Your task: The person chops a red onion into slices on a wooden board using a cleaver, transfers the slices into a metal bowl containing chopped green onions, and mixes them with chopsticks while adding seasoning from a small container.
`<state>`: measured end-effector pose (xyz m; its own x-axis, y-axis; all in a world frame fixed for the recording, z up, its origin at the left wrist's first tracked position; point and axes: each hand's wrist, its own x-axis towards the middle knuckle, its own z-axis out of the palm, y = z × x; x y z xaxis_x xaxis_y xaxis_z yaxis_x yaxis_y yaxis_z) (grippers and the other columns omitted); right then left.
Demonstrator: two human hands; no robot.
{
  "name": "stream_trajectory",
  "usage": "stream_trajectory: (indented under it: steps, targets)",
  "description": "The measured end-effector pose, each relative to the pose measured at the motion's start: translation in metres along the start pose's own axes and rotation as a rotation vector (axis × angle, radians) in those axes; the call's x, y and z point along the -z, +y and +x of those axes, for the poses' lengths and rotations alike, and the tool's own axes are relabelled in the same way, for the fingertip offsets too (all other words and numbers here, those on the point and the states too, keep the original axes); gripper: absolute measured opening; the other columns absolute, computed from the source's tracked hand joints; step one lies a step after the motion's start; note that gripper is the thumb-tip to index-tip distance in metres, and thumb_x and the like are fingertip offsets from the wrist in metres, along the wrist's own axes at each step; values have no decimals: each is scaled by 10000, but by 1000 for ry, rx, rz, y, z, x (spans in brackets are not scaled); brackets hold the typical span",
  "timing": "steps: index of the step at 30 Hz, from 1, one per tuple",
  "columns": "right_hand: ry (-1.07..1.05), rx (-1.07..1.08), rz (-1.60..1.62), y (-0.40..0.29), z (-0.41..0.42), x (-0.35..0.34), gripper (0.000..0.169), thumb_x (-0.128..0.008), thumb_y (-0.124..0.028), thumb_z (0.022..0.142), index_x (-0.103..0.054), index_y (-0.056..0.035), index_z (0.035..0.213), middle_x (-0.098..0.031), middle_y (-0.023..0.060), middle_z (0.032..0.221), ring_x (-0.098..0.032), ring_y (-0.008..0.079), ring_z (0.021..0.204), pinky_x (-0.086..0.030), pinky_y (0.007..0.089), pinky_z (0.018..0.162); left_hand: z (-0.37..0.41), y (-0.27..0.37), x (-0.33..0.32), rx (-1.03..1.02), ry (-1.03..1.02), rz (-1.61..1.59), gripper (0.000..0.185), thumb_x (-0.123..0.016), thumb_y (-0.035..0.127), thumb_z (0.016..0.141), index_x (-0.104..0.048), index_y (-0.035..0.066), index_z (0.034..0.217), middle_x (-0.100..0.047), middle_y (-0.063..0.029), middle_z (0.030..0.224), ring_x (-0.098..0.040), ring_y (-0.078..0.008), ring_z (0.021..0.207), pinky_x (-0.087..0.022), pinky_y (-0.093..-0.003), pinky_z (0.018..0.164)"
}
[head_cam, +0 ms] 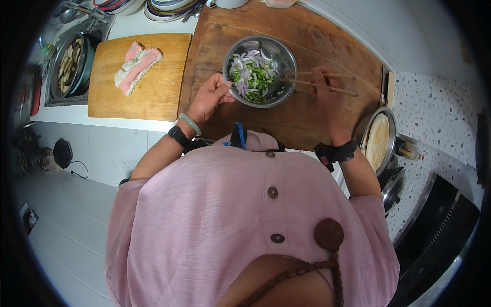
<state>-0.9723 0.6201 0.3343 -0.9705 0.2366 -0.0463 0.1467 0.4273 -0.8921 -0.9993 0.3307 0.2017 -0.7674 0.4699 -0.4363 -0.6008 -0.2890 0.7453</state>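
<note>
A stainless steel mixing bowl (287, 57) stands on the brown wooden board (245, 124). Inside it lie sliced purple onion (255, 57) and chopped green pepper or scallion (257, 86). My left hand (215, 92) grips the bowl's left rim between thumb and fingers. To the right of the bowl, my right hand (326, 86), slightly blurred, holds a pair of wooden chopsticks (341, 90). Their tips reach over the rim into the bowl, slightly apart, near the vegetables. Whether they pinch anything I cannot tell.
Left of the bowl, a pink-and-white cloth (139, 69) rests on a light cutting board (103, 76). A sink (69, 100) holds a pot of sliced food (70, 65). Stacked plates (168, 9) stand behind. Flatbreads (378, 134) fill a metal basin (392, 130) at right.
</note>
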Motion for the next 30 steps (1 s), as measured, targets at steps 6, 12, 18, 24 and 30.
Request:
stream_trajectory:
  steps: [6,12,18,24,30]
  targets:
    - [-123,13,-37,6,-37,-29,129,-577,-164,982,-610,-49,935,-587,19,696,-558,83,587,-453,237,523,0,-4,1,-32,-2,-54,136,-585,169,995,-504,107,904,-543,29,784,-581,-55,725,-546,-217,709]
    - [-43,-86,331,2,-34,-39,151,-582,-176,980,-623,-32,957,-600,30,747,-571,74,611,-458,214,523,2,-6,2,-41,-19,-60,135,-585,167,994,-504,100,911,-550,23,787,-593,-62,723,-552,-216,695]
    - [-301,136,149,12,-27,-62,168,-575,-177,985,-635,-23,1012,-610,24,814,-559,73,641,-469,222,567,3,-8,4,-31,-10,-60,125,-596,152,982,-508,89,920,-584,5,791,-624,-87,716,-565,-230,686]
    - [-103,77,236,21,4,-50,168,-571,-180,992,-633,-27,1020,-600,11,763,-548,68,638,-457,211,571,3,-6,3,-27,-6,-59,113,-592,154,984,-515,81,945,-596,-1,797,-638,-99,723,-566,-234,691]
    - [-9,40,389,23,34,-69,163,-570,-173,987,-628,-24,1011,-597,16,740,-554,70,608,-451,202,536,2,-5,2,-33,-9,-46,115,-587,154,987,-511,77,947,-590,-1,784,-642,-103,729,-567,-232,693]
